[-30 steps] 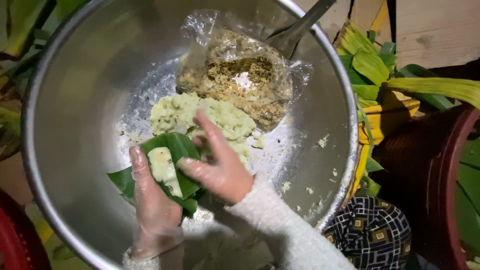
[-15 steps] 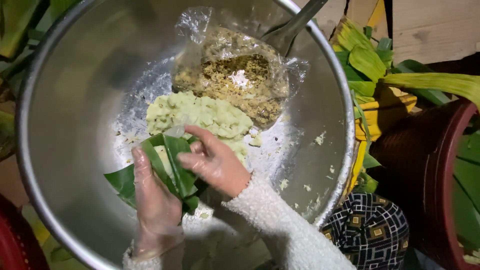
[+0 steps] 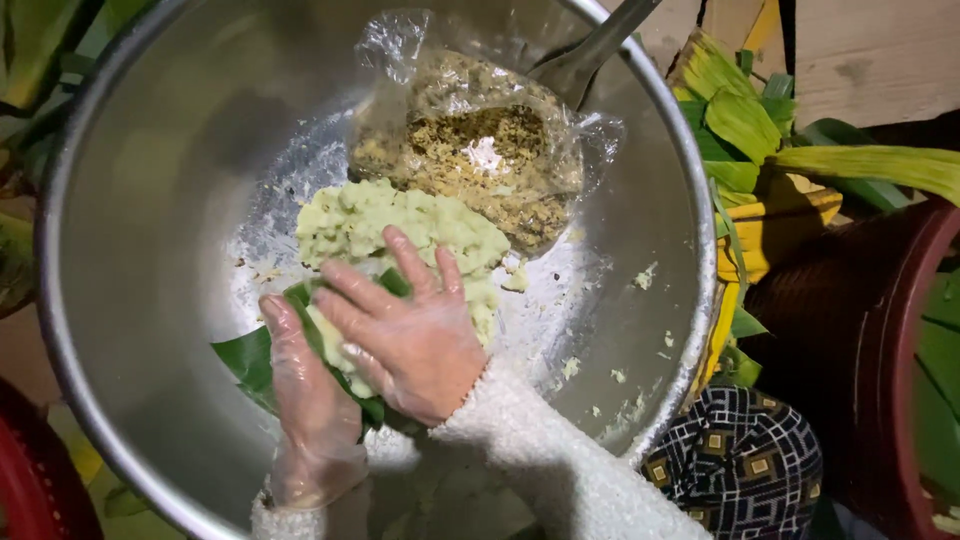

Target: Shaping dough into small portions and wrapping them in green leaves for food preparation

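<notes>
**Steel bowl: leaf, dough and filling under your hands**

- Steel bowl (image 3: 150, 200): the landmark. Its near rim is cut off by the bottom edge of the view and partly hidden by your sleeves.
- Green leaf (image 3: 245, 360): on the bowl floor, near-left of centre. Only its left edge shows; the rest lies under your hands.
- Left hand (image 3: 310, 410): in a clear glove, fingers (image 3: 285, 335) curled up around the leaf's left side, cupping it with the dough inside.
- Right hand (image 3: 410, 335): also gloved, fingers (image 3: 365, 290) spread narrow and flat, pressing down on the leaf and its pale dough. How much dough sits beneath, you cannot tell.
- Pale green dough mound (image 3: 400, 225): at the bowl's centre, touching your right fingertips.
- Plastic bag of brown crumbly filling (image 3: 480, 150): far side of the bowl, just beyond the mound, mouth open.
- Metal spoon (image 3: 590, 50): at the bowl's far-right rim, handle cut off by the top edge.
- Open room: the bowl's left wall and right floor are bare save crumbs.
- Outside the bowl's right rim: stacked leaves (image 3: 740, 120), a dark red basket (image 3: 860, 330), a chequered cloth (image 3: 740, 460).
</notes>
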